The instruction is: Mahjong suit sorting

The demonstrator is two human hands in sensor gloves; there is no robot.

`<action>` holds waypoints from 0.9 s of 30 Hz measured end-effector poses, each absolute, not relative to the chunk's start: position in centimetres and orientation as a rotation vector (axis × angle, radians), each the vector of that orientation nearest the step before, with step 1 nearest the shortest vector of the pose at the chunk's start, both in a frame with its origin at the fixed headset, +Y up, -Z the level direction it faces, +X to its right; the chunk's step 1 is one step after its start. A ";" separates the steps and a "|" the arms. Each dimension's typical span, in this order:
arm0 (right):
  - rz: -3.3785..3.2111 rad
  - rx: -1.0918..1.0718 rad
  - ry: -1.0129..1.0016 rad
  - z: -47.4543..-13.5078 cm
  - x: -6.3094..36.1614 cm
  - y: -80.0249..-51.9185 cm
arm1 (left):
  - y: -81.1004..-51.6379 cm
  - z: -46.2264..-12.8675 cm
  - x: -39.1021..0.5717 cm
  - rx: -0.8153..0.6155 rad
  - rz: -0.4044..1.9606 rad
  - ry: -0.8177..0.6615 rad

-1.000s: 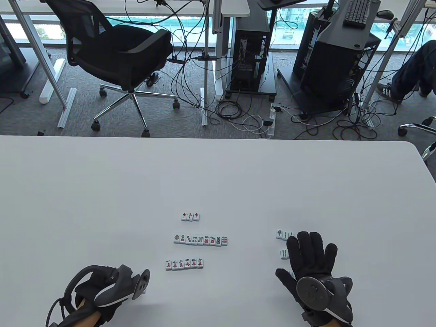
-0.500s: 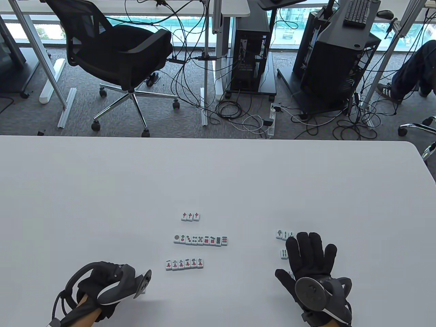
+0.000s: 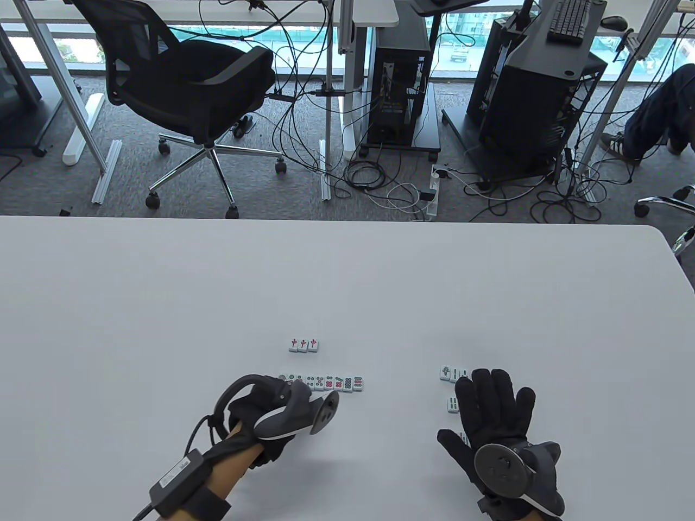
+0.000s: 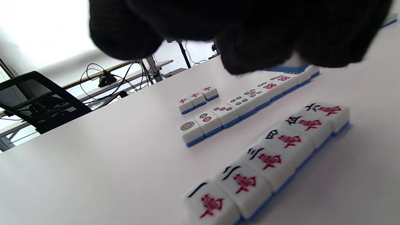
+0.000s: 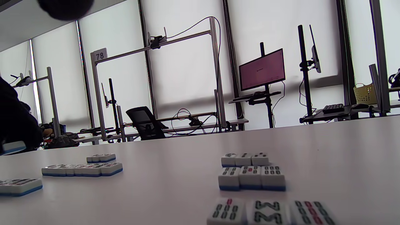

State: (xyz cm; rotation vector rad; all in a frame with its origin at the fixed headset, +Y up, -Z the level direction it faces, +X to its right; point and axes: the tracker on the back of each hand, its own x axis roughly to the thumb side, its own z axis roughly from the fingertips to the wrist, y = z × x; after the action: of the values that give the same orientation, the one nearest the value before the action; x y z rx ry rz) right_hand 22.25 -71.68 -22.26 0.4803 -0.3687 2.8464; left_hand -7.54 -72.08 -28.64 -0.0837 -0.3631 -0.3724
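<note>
White table [image 3: 163, 304] lies bare toward its far edge. Face-up, blue-backed mahjong tiles [image 3: 303, 345] form rows near the front edge. Left hand [image 3: 271, 407] pinches one tile; right hand [image 3: 497, 415] rests flat, fingers straight.

Left hand [image 3: 271, 412] sits over the bench [image 3: 163, 304] just below the dot tiles [image 3: 331, 382], covering the row beneath. Three red-character tiles [image 3: 303, 344] sit beyond. Right hand [image 3: 499, 418] lies flat, fingers straight, across the bamboo tiles [image 3: 452, 374] on the right.
</note>
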 end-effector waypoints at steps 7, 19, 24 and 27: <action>2.845 0.489 -0.373 -22.3 22.2 -71.6 | -74.2 -29.3 -3.9 -0.131 -0.464 -0.412; 2.841 0.487 -0.383 -22.2 22.2 -71.6 | -75.7 -29.9 -3.5 -0.179 -0.487 -0.415; 2.844 0.489 -0.379 -22.2 22.2 -71.6 | -75.7 -29.7 -4.1 -0.190 -0.521 -0.411; 2.850 0.494 -0.380 -22.2 22.1 -71.6 | -75.0 -29.2 -5.1 -0.129 -0.526 -0.411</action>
State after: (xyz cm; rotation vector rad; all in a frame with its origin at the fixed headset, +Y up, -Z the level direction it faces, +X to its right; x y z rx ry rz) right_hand 22.13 -71.56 -22.20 0.4944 -0.3804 2.8500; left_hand -5.07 -75.00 -29.22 -0.1287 -0.4112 -0.5260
